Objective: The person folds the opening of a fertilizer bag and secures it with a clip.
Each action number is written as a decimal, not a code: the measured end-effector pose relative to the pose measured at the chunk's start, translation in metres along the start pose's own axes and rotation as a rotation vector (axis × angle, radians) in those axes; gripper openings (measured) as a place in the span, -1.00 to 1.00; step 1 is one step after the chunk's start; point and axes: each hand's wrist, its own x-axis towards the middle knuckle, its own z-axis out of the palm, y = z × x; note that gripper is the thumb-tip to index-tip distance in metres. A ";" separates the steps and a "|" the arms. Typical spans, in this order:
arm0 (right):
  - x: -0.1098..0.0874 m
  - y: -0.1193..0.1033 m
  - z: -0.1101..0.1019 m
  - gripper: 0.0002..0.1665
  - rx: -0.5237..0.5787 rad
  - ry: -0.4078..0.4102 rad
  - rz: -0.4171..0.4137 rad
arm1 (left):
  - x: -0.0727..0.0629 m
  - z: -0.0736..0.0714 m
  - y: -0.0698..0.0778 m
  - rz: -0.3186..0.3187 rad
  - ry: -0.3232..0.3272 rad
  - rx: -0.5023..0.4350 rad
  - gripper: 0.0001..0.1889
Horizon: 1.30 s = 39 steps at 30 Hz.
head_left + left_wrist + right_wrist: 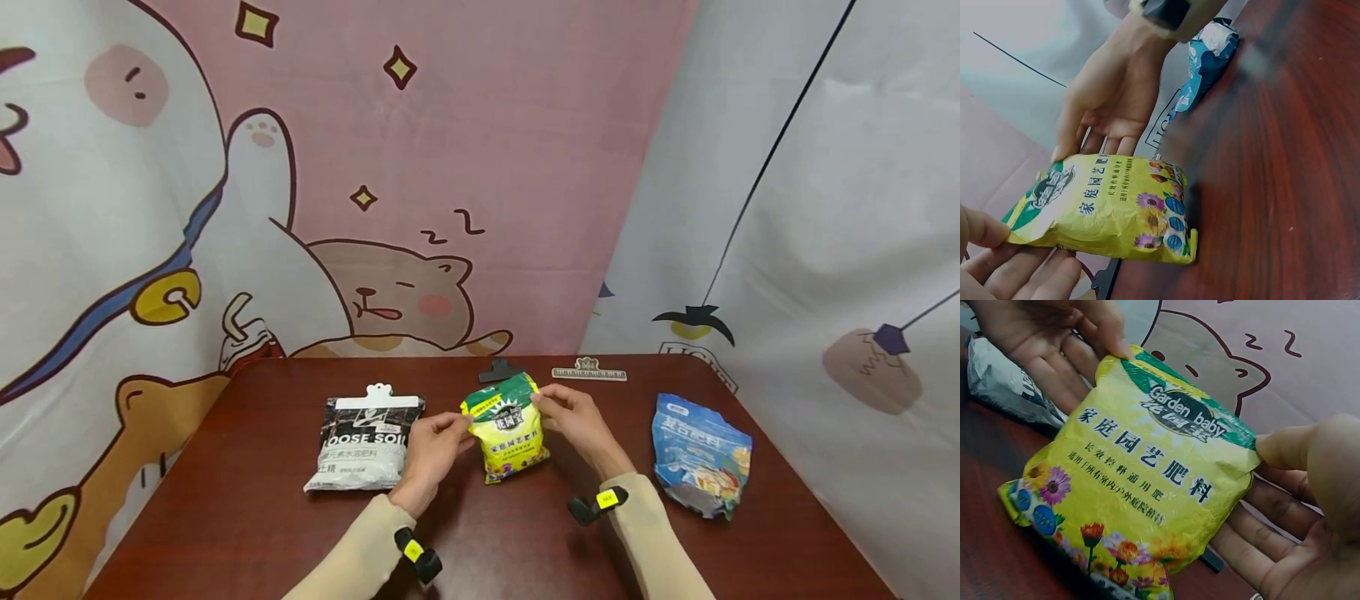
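A yellow and green fertilizer bag (512, 433) with flowers printed along its bottom is held upright between both hands. My left hand (435, 450) pinches its left edge near the top, thumb in front and fingers behind. On the other side my right hand (581, 423) pinches the upper right edge the same way. The right wrist view shows the bag's front (1141, 469) with both thumbs at its green top band. In the left wrist view the bag's lower end (1166, 219) is close to the table.
A black and white soil bag (363, 446) with a white clip (380, 402) on top lies at left. To the right lies a crumpled blue bag (701, 458). Along the table's back edge are a black clip (498, 372) and a ruler-like metal clip (589, 372).
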 end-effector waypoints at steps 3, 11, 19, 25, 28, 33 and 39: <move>-0.007 0.003 -0.001 -0.66 0.033 0.024 -0.004 | 0.002 0.000 0.001 0.020 -0.023 -0.009 -0.76; -0.020 0.007 -0.007 -0.57 0.045 -0.013 -0.085 | 0.007 0.001 0.005 0.052 -0.026 0.018 -0.75; -0.028 0.007 -0.014 -0.63 -0.013 -0.016 -0.113 | 0.009 0.002 -0.002 0.081 -0.032 -0.008 -0.76; -0.030 0.006 -0.017 -0.70 -0.080 -0.014 -0.144 | 0.009 0.003 -0.008 0.099 -0.001 0.045 -0.77; -0.030 0.007 -0.017 -0.72 -0.086 -0.015 -0.162 | 0.009 0.003 -0.009 0.109 0.007 0.072 -0.77; -0.030 0.010 -0.018 -0.70 -0.058 -0.009 -0.168 | 0.008 0.003 -0.011 0.139 0.011 0.119 -0.78; -0.027 0.018 -0.017 -0.50 0.037 -0.017 -0.171 | 0.010 0.002 -0.014 0.216 0.016 0.114 -0.75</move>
